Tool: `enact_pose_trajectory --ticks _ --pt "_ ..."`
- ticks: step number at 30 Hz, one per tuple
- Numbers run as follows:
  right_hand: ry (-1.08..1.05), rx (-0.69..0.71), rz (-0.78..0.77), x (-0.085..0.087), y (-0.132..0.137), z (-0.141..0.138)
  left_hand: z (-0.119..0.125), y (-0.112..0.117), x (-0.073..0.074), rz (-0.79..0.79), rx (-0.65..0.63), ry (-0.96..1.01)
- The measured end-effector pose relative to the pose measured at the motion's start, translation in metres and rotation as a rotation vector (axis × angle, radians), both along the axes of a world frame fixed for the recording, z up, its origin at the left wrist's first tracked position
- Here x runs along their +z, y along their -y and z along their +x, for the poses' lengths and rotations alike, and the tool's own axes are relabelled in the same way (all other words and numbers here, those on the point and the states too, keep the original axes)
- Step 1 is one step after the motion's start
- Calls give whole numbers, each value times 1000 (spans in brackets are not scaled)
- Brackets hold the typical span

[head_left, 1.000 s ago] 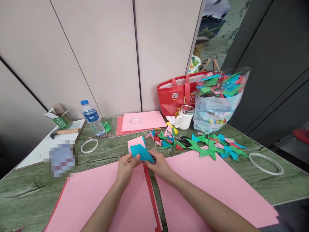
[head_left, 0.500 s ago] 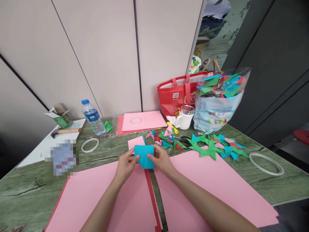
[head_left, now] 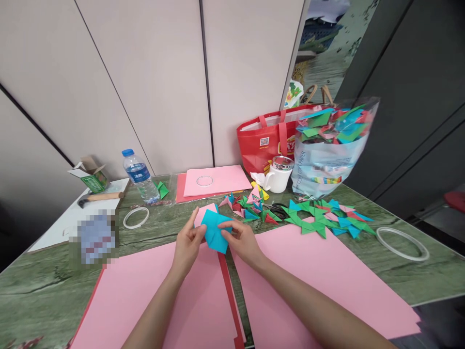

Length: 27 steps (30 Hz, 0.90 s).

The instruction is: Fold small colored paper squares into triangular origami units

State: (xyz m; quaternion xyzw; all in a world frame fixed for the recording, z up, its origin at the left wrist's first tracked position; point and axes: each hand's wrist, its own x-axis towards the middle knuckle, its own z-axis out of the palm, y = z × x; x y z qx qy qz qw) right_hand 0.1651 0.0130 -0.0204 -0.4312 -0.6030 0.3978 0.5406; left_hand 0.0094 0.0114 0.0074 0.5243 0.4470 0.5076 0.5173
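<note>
A small square of blue paper (head_left: 216, 233), with a crease or slit in its lower part, is held up in front of me, tilted to one side. My left hand (head_left: 188, 241) grips its left edge near the thumb, with the index finger pointing up. On the other side my right hand (head_left: 242, 238) pinches it, thumb on its face and index finger along the top edge. Behind it, a pink folded paper (head_left: 202, 214) is partly hidden. Large pink sheets (head_left: 301, 271) lie under my forearms.
Beyond my right hand are several folded paper pieces (head_left: 250, 206), black scissors (head_left: 279, 211) and green-blue paper rings (head_left: 308, 220). A white mug (head_left: 279, 177), a red bag (head_left: 261, 150) and a filled plastic bag (head_left: 319, 165) stand behind. Tape rolls (head_left: 136, 218), a bottle (head_left: 141, 179) and a hammer (head_left: 101, 197) are leftward.
The blue paper has turned from squared-up to tilted. My left index finger has lifted off it and points up, while my right fingers have shifted along its edge.
</note>
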Motion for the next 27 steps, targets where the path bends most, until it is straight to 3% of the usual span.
enact_pose_trajectory --ticks 4,12,18,27 --pt "-74 -5 -29 -3 -2 -1 3 3 4 -6 -139 54" --pt "-142 207 -65 -1 2 -3 -4 -2 -1 -12 22 16" --pt "-24 136 -44 3 0 2 -5 -2 -3 -24 48 -23" --pt "-56 -31 -29 5 1 1 -1 1 -2 -40 -16 7"
